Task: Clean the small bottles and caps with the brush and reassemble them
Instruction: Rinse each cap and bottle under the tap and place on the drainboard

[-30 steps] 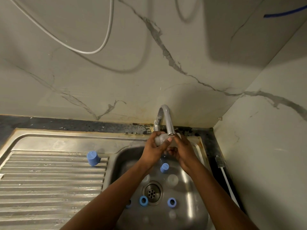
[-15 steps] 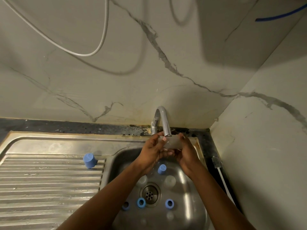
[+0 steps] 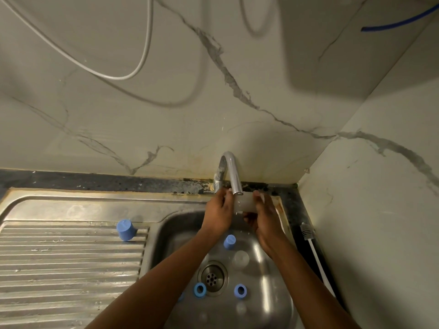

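Well, I had one small bottle (image 3: pixel 245 203) up under the tap (image 3: pixel 231 173), lying roughly level just below the spout's mouth, above the back of the sink (image 3: pixel 173 236). My right grip (image 3: pixel 263 222) was clamped round its right end, fingers over the top and thumb beneath. My left grip (image 3: pixel 217 212) stood against the bottle's left end. Whether it pinched the bottle or only steadied it I could not tell, since the back of the hand hid the fingertips.

Down in the basin a second bottle (image 3: pixel 240 258) lay beside the drain (image 3: pixel 213 276), with a blue cap (image 3: pixel 229 241) just behind it. A blue ring (image 3: pixel 200 289) and the other ring (image 3: pixel 240 291) sat at the drain's front. A larger blue cap (image 3: pixel 125 229) stood apart on the drainboard (image 3: pixel 71 269). I saw no brush.

I judged this a rinse. To do it well I needed the open mouth turned up to the stream, filled, tipped out, then the body rolled so every side passed under. Wet plastic would be slick, so the clamp had to be firm and low over the basin.
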The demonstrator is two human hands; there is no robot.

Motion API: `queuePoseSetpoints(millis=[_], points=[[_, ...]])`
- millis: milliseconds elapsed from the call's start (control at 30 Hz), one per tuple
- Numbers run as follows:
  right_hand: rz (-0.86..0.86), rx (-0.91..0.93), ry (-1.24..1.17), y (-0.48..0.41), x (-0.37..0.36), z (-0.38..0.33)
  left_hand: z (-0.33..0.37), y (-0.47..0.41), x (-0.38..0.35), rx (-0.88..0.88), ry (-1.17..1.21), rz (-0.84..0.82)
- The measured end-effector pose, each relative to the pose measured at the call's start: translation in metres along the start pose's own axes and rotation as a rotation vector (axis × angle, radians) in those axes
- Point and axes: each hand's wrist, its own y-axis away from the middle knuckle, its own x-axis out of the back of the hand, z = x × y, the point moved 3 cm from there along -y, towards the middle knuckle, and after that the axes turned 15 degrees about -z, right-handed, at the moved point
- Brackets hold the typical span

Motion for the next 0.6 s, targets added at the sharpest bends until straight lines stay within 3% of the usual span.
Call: queuePoseSetpoints(millis=[133, 233, 333, 433, 600], points=[[-0.116, 0.023, 0.089, 0.008, 0.002, 0.004, -0.007, 0.0, 0.007, 0.31, 0.35, -0.066], [-0.131, 0.023, 0.066, 0.01, 0.007, 0.007, -0.007, 0.004, 0.012, 0.385, 0.402, -0.124], [-0.148, 0.032, -0.023, 0.008, 0.01, 0.008, -0.001, 0.009, 0.013, 0.272, 0.43, -0.163], [-0.14, 0.011, 0.056, 0.002, 0.01, 0.01, -0.003, 0.011, 0.017, 0.144, 0.325, -0.14], [-0.038, -0.187, 0.154, -0.008, 0.003, 0.012, 0.003, 0.021, 0.015, -0.033, 0.152, -0.212]])
